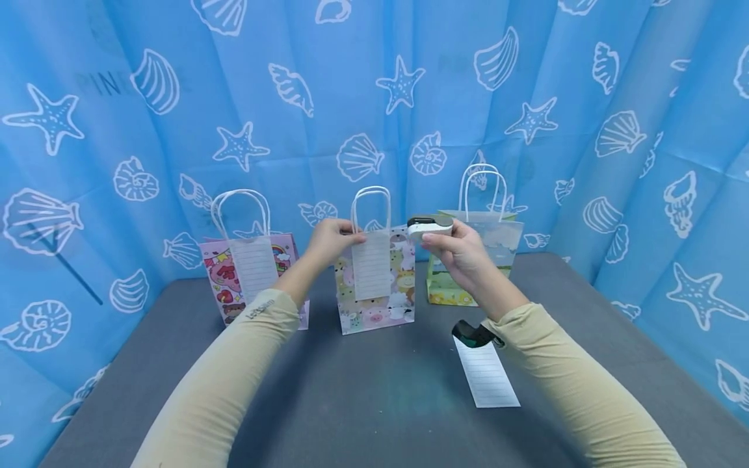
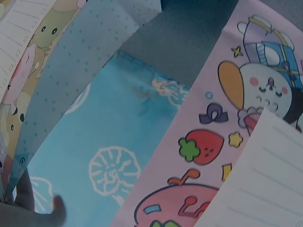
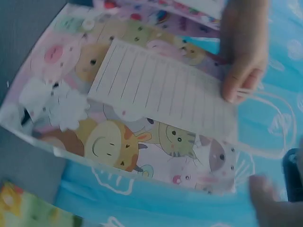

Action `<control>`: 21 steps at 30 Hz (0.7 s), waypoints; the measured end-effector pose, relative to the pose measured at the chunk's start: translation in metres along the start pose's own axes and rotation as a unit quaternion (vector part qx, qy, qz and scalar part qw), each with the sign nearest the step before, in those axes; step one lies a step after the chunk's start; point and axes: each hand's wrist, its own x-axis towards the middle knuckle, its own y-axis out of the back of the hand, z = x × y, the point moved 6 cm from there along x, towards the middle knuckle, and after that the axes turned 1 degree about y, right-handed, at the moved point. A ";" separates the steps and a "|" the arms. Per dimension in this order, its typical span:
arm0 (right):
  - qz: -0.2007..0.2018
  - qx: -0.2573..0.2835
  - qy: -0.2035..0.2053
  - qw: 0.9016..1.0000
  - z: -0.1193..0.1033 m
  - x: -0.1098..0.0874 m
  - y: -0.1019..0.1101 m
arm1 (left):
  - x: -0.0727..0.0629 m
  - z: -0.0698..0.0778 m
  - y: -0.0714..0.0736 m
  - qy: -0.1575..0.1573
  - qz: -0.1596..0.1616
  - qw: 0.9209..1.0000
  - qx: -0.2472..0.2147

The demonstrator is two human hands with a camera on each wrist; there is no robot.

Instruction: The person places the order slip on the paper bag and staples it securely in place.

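Observation:
My left hand [image 1: 332, 242] pinches the top of a lined paper slip [image 1: 372, 266] against the upper edge of the middle gift bag [image 1: 401, 305], which has cartoon animals and white handles. In the right wrist view the thumb of that left hand [image 3: 246, 61] presses on the slip's [image 3: 161, 87] end near the handle. My right hand [image 1: 465, 257] holds a small black-and-white stapler [image 1: 430, 226] up beside the bag's top right corner, apart from the slip. Only the dark edge of the stapler [image 3: 292, 172] shows in the right wrist view.
A pink cartoon bag [image 1: 222, 270] with a lined slip [image 1: 253, 263] on its front stands left. A green landscape bag [image 1: 503, 240] stands right, behind my right hand. Another lined slip [image 1: 488, 380] lies on the grey table [image 1: 363, 403]. A blue seashell curtain [image 1: 374, 97] hangs behind.

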 end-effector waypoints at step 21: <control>-0.187 -0.514 0.140 0.825 -0.014 0.055 -0.074 | 0.001 0.003 0.001 -0.023 -0.006 0.997 0.076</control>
